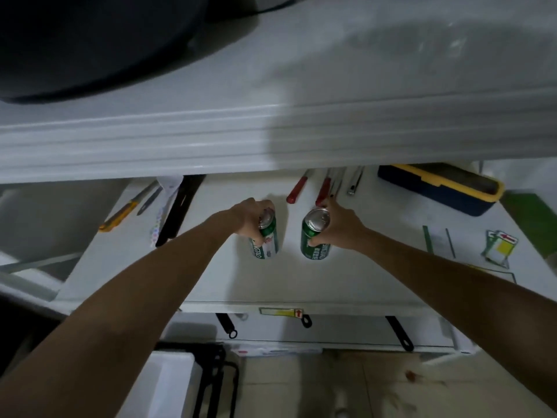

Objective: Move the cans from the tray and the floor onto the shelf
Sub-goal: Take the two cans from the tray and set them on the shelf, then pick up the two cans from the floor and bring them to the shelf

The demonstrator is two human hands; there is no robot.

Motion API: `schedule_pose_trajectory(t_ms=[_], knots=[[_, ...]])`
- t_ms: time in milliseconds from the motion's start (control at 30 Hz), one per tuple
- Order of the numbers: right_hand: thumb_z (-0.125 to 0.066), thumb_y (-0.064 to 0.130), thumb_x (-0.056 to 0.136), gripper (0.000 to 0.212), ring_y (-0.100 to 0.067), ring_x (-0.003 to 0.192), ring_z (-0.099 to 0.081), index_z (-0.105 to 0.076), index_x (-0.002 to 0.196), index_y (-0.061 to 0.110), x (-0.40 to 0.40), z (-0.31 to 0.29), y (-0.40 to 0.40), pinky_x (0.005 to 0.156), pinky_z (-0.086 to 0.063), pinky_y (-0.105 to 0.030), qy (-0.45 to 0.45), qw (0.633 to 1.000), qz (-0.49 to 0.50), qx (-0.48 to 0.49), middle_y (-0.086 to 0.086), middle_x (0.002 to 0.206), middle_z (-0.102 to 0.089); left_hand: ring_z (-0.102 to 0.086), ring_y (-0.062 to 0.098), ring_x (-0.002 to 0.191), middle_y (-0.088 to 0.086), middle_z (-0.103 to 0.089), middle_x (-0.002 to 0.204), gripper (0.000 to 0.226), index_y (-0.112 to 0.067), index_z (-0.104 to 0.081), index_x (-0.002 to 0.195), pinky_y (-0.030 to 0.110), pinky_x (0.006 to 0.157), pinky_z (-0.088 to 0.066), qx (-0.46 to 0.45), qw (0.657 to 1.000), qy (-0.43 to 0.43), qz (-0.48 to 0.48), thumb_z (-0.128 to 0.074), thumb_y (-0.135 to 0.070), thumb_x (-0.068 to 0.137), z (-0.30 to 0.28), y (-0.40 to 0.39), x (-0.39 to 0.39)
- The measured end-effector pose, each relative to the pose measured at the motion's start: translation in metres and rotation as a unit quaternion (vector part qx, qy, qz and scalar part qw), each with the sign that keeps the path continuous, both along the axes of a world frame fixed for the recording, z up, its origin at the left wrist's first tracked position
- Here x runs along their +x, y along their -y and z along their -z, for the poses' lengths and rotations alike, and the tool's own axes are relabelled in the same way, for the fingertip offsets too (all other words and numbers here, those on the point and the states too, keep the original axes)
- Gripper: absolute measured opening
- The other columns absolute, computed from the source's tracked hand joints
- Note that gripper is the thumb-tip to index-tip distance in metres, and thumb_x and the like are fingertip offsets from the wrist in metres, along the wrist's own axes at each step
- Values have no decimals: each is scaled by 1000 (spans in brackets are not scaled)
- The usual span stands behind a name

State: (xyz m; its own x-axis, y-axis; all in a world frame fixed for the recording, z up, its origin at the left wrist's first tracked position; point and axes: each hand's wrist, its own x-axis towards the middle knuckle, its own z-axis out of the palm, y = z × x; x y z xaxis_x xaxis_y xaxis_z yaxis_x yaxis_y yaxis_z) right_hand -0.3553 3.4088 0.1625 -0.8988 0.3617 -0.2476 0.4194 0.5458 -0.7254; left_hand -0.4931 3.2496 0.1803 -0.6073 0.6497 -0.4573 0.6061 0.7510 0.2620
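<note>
Two green cans are held upright over the middle of the white shelf [229, 285], side by side but apart; whether their bases already rest on it cannot be told. The left can [265, 236] is gripped near its top by the closed fingers of the left hand [250, 218]; the right can [315, 235] is clasped at its side by the right hand [340, 227], fingers wrapped around it. If released too early, a can could be tipped; the red-handled tools [297, 188] just behind, toward the back edge, could be knocked.

white shelf [235, 276], two cans [315, 236], toolbox [437, 188]
</note>
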Motion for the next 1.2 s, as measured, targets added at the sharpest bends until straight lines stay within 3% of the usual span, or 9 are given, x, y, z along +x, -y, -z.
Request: schedule_pose_trajectory(t_ms=[167,300,433,667,800,900,1067,1133,1200], knots=[[-83,16,57,79,-30,105,-56,-41,123,13,-35,19,22,83,-50,-35,18,1000,-24,-8,-13,119,-59,-54,35,105,14,-45,120,71,-24,-43,125,37,80,-52,-14,1000,-1,-20,-76,-12,64,21,25,-27],[-83,12,56,75,-31,106,-57,-42,119,11,-58,33,38,91,-51,-45,28,998,-61,-12,-14,118,-59,-53,34,104,14,-43,120,74,-25,-40,127,37,80,-50,-29,999,3,-28,-77,-13,63,32,42,-44],[-82,12,56,72,-30,107,-57,-45,118,13,-74,40,48,91,-50,-43,27,995,-97,-6,-12,117,-61,-54,35,100,14,-42,120,76,-25,-39,127,43,85,-54,-53,998,-16,3,-78,-13,63,33,47,-51],[-82,23,59,78,-28,109,-55,-38,122,14,-86,36,48,92,-50,-43,66,980,-181,42,-12,124,-56,-48,37,117,16,-36,132,92,-25,-24,139,39,91,-48,-41,999,18,-31,-79,-14,66,30,50,-42],[-81,29,63,92,-29,130,-39,-29,138,15,-88,17,49,104,-38,-40,-4,980,-193,59,-12,146,-36,-42,37,126,17,-34,138,105,-28,-15,145,41,101,-42,15,993,22,-112,-81,-17,64,17,73,-24],[-74,28,71,79,-32,132,-37,-34,136,8,-92,-9,63,107,-33,-39,-103,968,-212,82,-17,144,-39,-41,36,128,19,-29,145,112,-30,-2,148,43,100,-42,19,984,-25,-174,-80,-18,68,3,106,-3],[-63,14,81,54,-32,124,-47,-43,129,5,-96,-52,131,101,-37,-35,-221,931,-287,37,-19,134,-51,-47,37,119,24,-41,137,88,-19,-14,148,36,98,-40,88,927,-92,-352,-69,-16,79,-18,183,60],[-59,9,83,44,-32,120,-51,-46,125,2,-89,-56,178,101,-40,-38,-218,914,-341,-16,-19,130,-55,-51,36,117,25,-48,131,75,-14,-23,145,33,95,-41,135,880,-121,-439,-65,-11,82,-25,218,101],[-57,9,83,37,-28,116,-54,-51,119,4,-73,-53,232,94,-40,-30,-178,894,-410,-42,-13,126,-58,-53,34,116,25,-53,127,68,-11,-31,141,30,91,-42,139,837,-148,-509,-64,-8,81,-28,258,154]])
